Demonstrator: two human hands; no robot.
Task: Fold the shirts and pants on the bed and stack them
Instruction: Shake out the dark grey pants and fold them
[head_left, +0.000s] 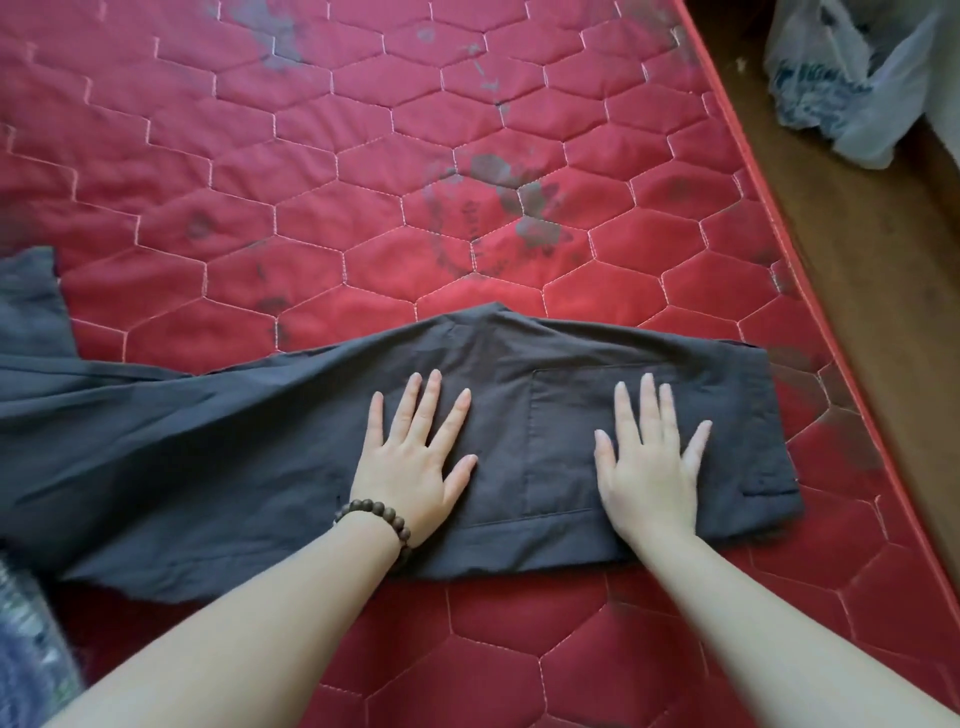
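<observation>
Left hand (413, 467), beaded bracelet (382, 522) at wrist, and right hand (649, 467) both lie flat, fingers spread, apart from each other, pressing on dark grey pants (260, 457) laid sideways across red quilted mattress (363, 182), waistband end at right.

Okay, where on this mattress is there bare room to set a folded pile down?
The widest bare stretch of the red mattress lies beyond the dark pants, up to the far edge. A narrower bare strip runs between the pants' near edge and you. The left is crowded by the pants' legs; both hands press the middle.
</observation>
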